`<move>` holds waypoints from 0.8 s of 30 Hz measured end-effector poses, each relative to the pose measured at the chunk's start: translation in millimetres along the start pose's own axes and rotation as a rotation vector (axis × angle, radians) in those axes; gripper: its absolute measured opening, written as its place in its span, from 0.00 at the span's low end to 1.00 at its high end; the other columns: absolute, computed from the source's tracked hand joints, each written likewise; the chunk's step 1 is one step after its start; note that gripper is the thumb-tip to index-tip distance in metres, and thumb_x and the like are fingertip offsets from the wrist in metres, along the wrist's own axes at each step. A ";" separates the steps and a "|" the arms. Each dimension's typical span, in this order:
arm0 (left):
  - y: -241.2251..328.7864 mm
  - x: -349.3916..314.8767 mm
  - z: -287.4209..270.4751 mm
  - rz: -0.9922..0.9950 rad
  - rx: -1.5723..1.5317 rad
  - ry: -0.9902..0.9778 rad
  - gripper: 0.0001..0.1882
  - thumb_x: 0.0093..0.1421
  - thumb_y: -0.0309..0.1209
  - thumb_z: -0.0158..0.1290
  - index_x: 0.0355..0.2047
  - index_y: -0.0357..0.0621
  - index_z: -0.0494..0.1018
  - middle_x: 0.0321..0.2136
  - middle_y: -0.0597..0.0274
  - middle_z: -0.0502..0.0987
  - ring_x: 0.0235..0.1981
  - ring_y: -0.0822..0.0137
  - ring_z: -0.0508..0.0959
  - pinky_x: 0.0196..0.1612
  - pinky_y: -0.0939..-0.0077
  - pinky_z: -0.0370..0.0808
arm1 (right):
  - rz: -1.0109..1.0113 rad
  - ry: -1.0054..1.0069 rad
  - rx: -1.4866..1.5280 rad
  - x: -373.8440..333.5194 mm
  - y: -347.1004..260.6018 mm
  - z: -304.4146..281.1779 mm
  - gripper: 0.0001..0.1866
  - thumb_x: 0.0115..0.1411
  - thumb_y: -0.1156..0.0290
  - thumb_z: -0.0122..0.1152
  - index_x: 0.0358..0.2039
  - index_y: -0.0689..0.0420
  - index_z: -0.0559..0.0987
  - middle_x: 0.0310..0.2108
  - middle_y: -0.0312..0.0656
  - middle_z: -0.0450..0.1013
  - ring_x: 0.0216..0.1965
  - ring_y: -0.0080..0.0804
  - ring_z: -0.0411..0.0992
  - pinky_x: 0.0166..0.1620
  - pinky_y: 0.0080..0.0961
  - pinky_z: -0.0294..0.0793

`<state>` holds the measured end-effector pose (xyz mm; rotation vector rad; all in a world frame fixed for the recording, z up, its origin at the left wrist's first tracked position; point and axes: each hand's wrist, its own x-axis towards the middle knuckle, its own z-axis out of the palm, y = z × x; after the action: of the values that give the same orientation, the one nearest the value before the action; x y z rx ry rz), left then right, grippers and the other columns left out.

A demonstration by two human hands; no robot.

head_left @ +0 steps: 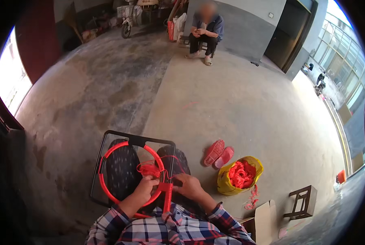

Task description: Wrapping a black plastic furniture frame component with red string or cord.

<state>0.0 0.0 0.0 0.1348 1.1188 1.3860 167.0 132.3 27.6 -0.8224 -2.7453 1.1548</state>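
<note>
We find the black rectangular frame (pixel 138 141) lying across the person's lap, over 2 knees in dark patterned trousers (pixel 121 171). Inside it sits 1 red-wrapped ring (pixel 154 153), joined at the frame's far edge. A red-wrapped handle (pixel 167 198) stands at the frame's near right corner and points toward the checked shirt (pixel 149 230).

We record the left hand (pixel 146 190) inside the ring, with its fingertips right at a bundle of red cord (pixel 149 170). Its fingers are bent and partly hidden; we cannot tell whether they are clamped on the cord.

We record the right hand (pixel 187 187) just outside the frame's right edge, beside the top of the handle. Its fingers are curled, the tips partly hidden; we cannot tell whether they are together or pinch anything. A thin red strand (pixel 173 156) arcs over the frame's right edge toward this hand.

On the floor (pixel 215 106), to the right of the lap, we note 2 red slippers (pixel 220 155), then 1 yellow bag (pixel 230 190) filled with red cord. Nearer the floor's right edge stands 1 small wooden stool (pixel 311 200). At the floor's far edge, 1 other person (pixel 209 30) sits against the wall.
</note>
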 end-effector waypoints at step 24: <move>7.7 -6.9 15.4 -0.005 -0.029 -0.023 0.14 0.56 0.19 0.40 0.42 0.37 0.70 0.33 0.61 0.77 0.30 0.71 0.79 0.31 0.80 0.76 | 0.158 0.265 1.117 -19.7 37.7 15.3 0.12 0.55 0.65 0.58 0.35 0.60 0.78 0.24 0.29 0.69 0.27 0.16 0.65 0.31 0.13 0.62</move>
<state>6.5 4.3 16.8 0.1265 1.0788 1.3926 197.2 134.5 -5.9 -0.8788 -1.4277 2.0468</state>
